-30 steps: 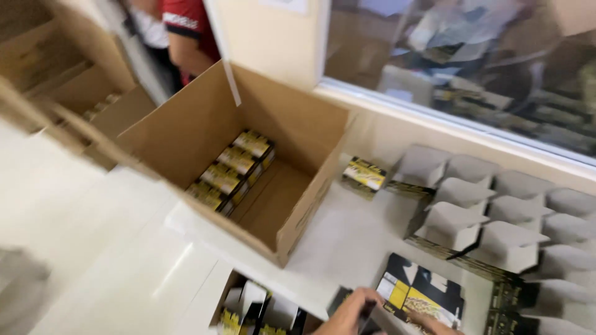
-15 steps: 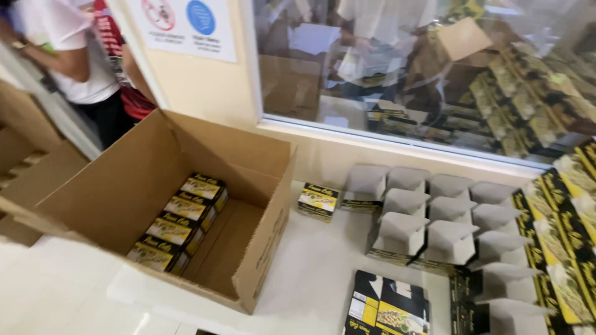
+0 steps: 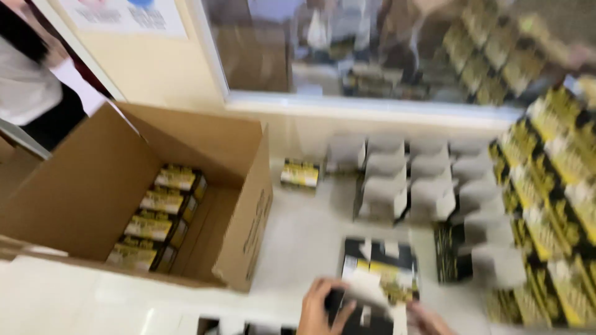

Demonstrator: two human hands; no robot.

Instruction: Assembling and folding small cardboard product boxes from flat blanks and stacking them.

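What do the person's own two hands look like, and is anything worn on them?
Both are bare: the left hand and the right hand show no gloves, and no rings or watch can be made out. No sleeve shows at the frame's lower edge. The picture is blurred.

Open cardboard carton (image 3: 186, 205) stands left on the table (image 3: 310, 242), small boxes (image 3: 158, 217) in a row inside; folded blanks (image 3: 410, 180) lie right of it; stacked boxes (image 3: 552, 205) far right.

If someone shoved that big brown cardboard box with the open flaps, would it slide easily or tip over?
The big brown cardboard box would probably slide, not tip: it sits low and wide. It is likely fairly light, with only one row of small black-and-yellow cartons inside. Its open flaps would likely flex.
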